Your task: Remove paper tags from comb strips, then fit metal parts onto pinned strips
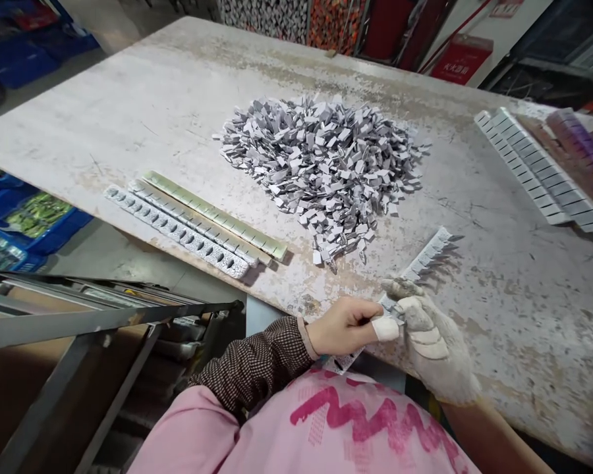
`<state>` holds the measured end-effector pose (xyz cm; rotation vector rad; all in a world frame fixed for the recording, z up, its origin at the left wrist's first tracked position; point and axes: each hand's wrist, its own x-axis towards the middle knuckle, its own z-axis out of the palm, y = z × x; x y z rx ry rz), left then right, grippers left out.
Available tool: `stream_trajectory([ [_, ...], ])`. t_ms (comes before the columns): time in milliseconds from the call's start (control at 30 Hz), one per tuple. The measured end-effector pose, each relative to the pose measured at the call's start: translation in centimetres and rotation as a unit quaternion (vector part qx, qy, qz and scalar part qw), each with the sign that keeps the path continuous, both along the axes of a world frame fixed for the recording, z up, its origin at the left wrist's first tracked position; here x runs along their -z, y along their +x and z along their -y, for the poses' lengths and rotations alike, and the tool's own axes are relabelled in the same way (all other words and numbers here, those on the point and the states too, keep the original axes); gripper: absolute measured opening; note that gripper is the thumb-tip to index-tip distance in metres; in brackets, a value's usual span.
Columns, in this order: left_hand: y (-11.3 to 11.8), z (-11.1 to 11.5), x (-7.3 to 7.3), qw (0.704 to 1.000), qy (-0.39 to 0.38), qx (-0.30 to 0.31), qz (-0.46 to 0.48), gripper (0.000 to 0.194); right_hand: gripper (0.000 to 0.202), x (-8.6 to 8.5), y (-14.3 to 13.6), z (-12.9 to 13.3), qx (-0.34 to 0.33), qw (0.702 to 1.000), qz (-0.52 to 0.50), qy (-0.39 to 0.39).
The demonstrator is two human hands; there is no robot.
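- You hold a slotted strip [429, 253] at lower center right of the frame, over the table's near edge, its upper end slanting up and to the right.
- The fingers of your bare left hand [343, 324], its thumb wrapped in white, pinch at the strip's middle; you cannot tell whether a small piece sits between them.
- Your right hand [437, 345], in a pale work glove, has its fingers curled around the strip, touching the left thumb's tip or just beside it.
- Your table [128, 105] fills most of the frame, whitish, scratched and worn to brown patches, with dark specks at lower right.
- A heap of small gray-white pieces [321, 155] spreads across its upper center.
- Three strips [192, 224] lie side by side at center left, one greenish; more strips [548, 171], white and purple, lie at the right edge.
- Around you: blue bins [59, 230] at left, a metal frame [113, 322] at lower left, a red box [462, 59] at upper right, and stacked gray and orange stock [296, 20] along the top.
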<state>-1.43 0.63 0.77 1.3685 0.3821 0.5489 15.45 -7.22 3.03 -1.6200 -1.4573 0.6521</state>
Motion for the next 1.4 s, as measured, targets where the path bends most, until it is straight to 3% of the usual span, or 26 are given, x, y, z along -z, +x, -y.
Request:
stream_trajectory([
  [167, 0.2, 0.3, 0.5, 0.985, 0.168, -0.018, -0.026, 0.057, 0.022, 0.4, -0.6, 0.8, -0.02, 0.999, 0.022, -0.011],
  [333, -1.4, 0.9, 2.3, 0.974, 0.191, -0.006, -0.119, 0.05, 0.007, 0.6, 0.0, 2.1, -0.007, 0.979, 0.178, 0.101],
  [433, -3.1, 2.1, 3.8, 0.93, 0.264, 0.02, -0.257, 0.07, 0.008, 1.6, 0.5, 3.5, -0.016, 0.949, 0.279, 0.148],
  [533, -4.3, 3.6, 4.7, 0.877, 0.307, 0.056, -0.365, 0.057, 0.017, 3.0, 0.6, 4.6, -0.066, 0.907, 0.379, 0.172],
  [600, -4.5, 4.3, 4.8, 0.866, 0.295, 0.065, -0.399, 0.048, 0.022, 3.9, 0.3, 4.7, -0.092, 0.888, 0.414, 0.179],
  [767, -4.3, 4.8, 4.9, 0.869, 0.271, 0.06, -0.41, 0.047, 0.016, 5.2, -0.5, 4.1, -0.116, 0.872, 0.438, 0.184],
  [967, -4.4, 4.9, 5.5, 0.883, 0.259, 0.046, -0.39, 0.047, 0.011, 5.2, -0.1, 3.7, -0.153, 0.891, 0.4, 0.153],
  [1133, -4.2, 5.1, 6.0, 0.887, 0.249, 0.039, -0.387, 0.046, 0.011, 5.8, 0.7, 3.0, -0.217, 0.872, 0.409, 0.158],
  [1267, -4.2, 5.0, 6.3, 0.883, 0.259, 0.047, -0.389, 0.046, 0.017, 7.1, 0.4, 2.8, -0.189, 0.886, 0.371, 0.202],
  [1400, -4.2, 4.8, 6.1, 0.874, 0.284, 0.059, -0.39, 0.042, 0.015, 7.6, 0.0, 2.4, -0.168, 0.892, 0.372, 0.194],
])
